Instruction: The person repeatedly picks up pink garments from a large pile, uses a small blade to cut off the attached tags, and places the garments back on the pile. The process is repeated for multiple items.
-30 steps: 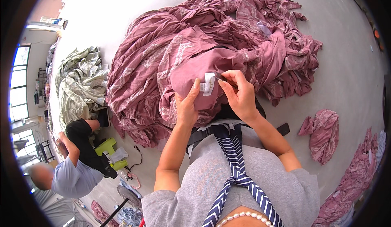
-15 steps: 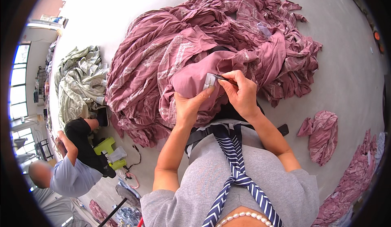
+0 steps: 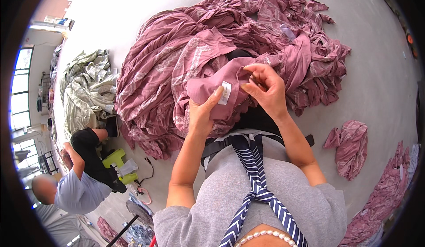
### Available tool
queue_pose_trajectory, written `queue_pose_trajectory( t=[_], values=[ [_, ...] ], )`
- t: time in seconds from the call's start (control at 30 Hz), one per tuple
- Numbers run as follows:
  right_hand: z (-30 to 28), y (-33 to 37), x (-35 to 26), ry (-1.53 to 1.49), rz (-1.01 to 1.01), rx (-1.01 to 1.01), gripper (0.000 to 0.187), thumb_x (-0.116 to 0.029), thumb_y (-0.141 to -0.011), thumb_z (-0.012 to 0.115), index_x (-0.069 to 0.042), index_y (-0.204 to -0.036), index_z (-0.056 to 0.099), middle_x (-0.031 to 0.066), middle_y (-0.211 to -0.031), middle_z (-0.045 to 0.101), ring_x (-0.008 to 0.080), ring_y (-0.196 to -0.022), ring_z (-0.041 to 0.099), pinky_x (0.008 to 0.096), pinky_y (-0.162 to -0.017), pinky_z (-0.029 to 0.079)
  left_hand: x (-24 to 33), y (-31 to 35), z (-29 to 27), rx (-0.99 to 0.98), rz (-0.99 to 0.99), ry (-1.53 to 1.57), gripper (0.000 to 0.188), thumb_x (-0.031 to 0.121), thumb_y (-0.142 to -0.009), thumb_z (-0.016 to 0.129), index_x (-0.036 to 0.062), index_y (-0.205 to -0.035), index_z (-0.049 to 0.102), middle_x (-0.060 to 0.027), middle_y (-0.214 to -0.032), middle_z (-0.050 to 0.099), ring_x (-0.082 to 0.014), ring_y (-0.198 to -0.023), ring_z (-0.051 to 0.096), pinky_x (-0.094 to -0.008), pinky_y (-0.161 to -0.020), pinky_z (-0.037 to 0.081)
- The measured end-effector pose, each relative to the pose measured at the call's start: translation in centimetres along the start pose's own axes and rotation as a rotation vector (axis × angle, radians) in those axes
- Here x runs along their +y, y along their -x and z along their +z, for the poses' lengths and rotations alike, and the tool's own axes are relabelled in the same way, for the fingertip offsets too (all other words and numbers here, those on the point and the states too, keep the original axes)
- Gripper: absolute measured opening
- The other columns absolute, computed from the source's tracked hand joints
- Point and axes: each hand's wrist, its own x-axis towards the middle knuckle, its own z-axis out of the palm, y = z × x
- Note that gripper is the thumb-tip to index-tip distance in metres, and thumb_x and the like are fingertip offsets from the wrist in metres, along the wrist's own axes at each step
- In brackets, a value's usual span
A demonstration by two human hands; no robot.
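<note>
Pinching mauve cloth (image 3: pixel 204 89) in the head view with the left hand (image 3: pixel 201 115), thumb on top and other fingers mostly hidden beneath the fabric. Pressing that thumb against the left edge of a small white label (image 3: pixel 226 93), rectangular, slightly tilted and faintly printed. Showing around the label a plain, matte, softly creased face, raised in a fold toward the right hand (image 3: pixel 272 91) and finished with a patterned border just below the right fingers. Curling the right fingers beside the raised edge of the cloth, index and thumb parted; impossible to tell a firm hold there from mere contact. Tucking a slim dark object (image 3: pixel 258 81) inside the same fingers, too covered to identify. Facing, just beyond both sets of fingers, a large pile (image 3: pixel 150 79) of the same mauve, crumpled and crossed by pale patterned bands. Having crumpled pale green cloth (image 3: pixel 88 103) well to the left of the fingers, and a small mauve bundle (image 3: pixel 353 149) well to the right.
</note>
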Motion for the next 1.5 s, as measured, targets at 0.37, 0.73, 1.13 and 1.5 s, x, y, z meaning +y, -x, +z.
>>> queue_pose_trajectory(
  t=[0.37, 0.73, 1.13, 1.5],
  values=[
    [2.1, -0.1, 0.6, 0.417, -0.376, 0.062, 0.01, -0.006, -0.084, 0.07, -0.001, -0.085, 0.061, 0.0034, -0.069, 0.059, 0.0038, -0.058, 0.048, 0.0216, -0.051, 0.039, -0.6, 0.3, -0.1, -0.058, -0.054, 0.078, 0.032, 0.009, -0.084, 0.071, 0.0034, -0.113, 0.059, -0.0055, -0.105, 0.065, -0.0133, -0.093, 0.063, -0.0288, -0.082, 0.051],
    [-0.3, -0.1, -0.2, 0.181, -0.168, 0.109, 0.026, -0.028, -0.09, 0.066, -0.005, -0.091, 0.055, 0.0002, -0.07, 0.057, 0.0074, -0.058, 0.051, 0.0212, -0.055, 0.045, -0.7, 0.1, -0.7, 0.006, -0.04, 0.172, 0.026, 0.007, -0.088, 0.065, -0.001, -0.113, 0.06, -0.0077, -0.105, 0.065, -0.0164, -0.092, 0.065, -0.0302, -0.082, 0.053],
    [-0.5, 1.9, -3.1, 0.675, -0.266, -0.042, 0.024, -0.018, -0.081, 0.071, -0.004, -0.091, 0.055, 0.0128, -0.076, 0.062, 0.0303, -0.067, 0.062, 0.0372, -0.057, 0.049, -1.0, 0.5, -0.5, -0.05, 0.184, -0.019, 0.032, 0.01, -0.085, 0.071, 0.0018, -0.114, 0.06, -0.0044, -0.104, 0.064, -0.0117, -0.092, 0.062, -0.0276, -0.081, 0.049],
    [-0.2, 1.6, -2.9, 0.708, -0.289, -0.013, 0.023, -0.018, -0.082, 0.071, -0.003, -0.091, 0.055, 0.0122, -0.075, 0.062, 0.0297, -0.068, 0.064, 0.0368, -0.058, 0.051, -1.2, 0.8, -0.6, -0.084, 0.279, -0.212, 0.03, 0.014, -0.087, 0.07, 0.0004, -0.112, 0.061, -0.0031, -0.104, 0.064, -0.0095, -0.091, 0.06, -0.026, -0.081, 0.048]
  ],
)
